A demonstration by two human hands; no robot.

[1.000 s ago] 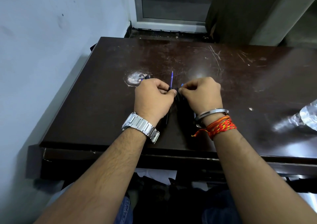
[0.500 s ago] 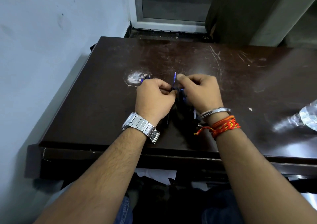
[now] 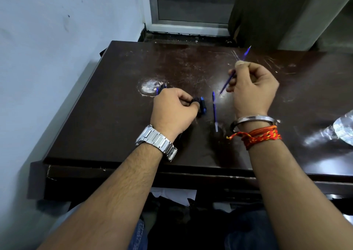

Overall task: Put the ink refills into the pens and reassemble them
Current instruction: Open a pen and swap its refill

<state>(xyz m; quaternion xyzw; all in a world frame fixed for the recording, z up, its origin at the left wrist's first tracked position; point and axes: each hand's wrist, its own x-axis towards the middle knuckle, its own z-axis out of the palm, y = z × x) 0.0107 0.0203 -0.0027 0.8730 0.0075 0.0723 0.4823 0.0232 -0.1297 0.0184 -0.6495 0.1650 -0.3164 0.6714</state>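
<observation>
My right hand (image 3: 252, 89) is raised over the dark wooden table (image 3: 114, 115), pinching a thin blue ink refill (image 3: 232, 75) that slants up to the right. My left hand (image 3: 172, 112) rests on the table, closed around a black pen barrel (image 3: 194, 101) whose end pokes out by the thumb. Just right of it lie black and blue pen parts (image 3: 202, 106). A second blue refill (image 3: 214, 112) lies flat between my hands. More blue pen parts (image 3: 159, 89) peek out behind my left hand.
A white scuffed patch (image 3: 150, 86) marks the table beyond my left hand. A crumpled clear plastic bottle (image 3: 342, 129) lies at the right edge. A wall runs along the table's left side, and a metal-framed window stands behind.
My right hand has pulled the blue refill away from the left hand, up and to the right. The left hand stays on the table with the barrel.
</observation>
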